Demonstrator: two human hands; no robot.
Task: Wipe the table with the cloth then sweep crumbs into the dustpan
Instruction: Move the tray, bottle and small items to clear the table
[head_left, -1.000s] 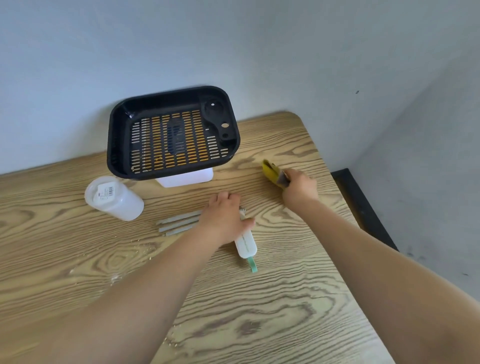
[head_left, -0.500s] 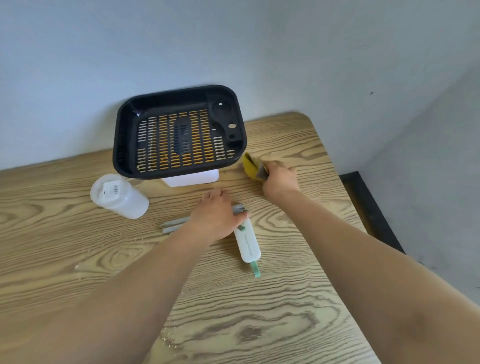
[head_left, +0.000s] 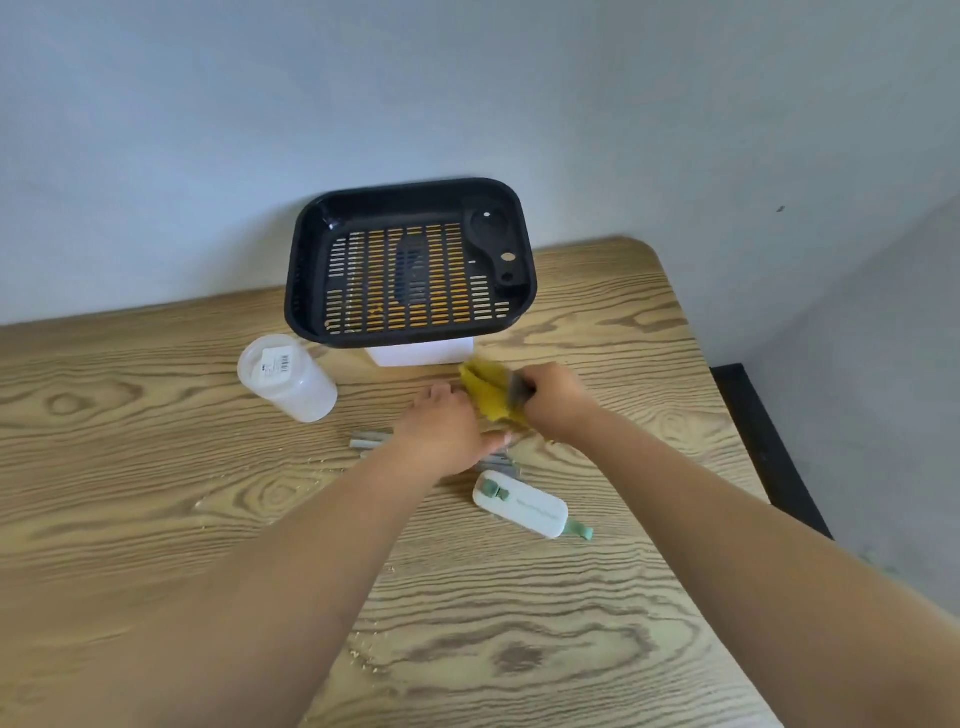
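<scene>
My right hand (head_left: 558, 402) grips a yellow cloth (head_left: 485, 392) with a grey strip and holds it on the wooden table (head_left: 597, 597), just in front of the black tray. My left hand (head_left: 447, 434) lies flat, palm down, on a few grey sticks (head_left: 366, 441), and its fingertips reach the cloth's left edge. A small white tool with green ends (head_left: 522, 511) lies on the table just below both hands, touched by neither. Fine crumbs (head_left: 363, 660) are scattered near the front, with more crumbs (head_left: 205, 503) at the left.
A black slotted tray (head_left: 410, 208) sits on a white base (head_left: 421, 356) against the wall. A white lidded jar (head_left: 285, 376) lies on its side to the left. The table's right edge drops to the floor beside a dark strip (head_left: 763, 441).
My right hand has drawn the yellow cloth leftward along the table, from the right side to just beside my left hand. The white tool now lies apart from my left hand.
</scene>
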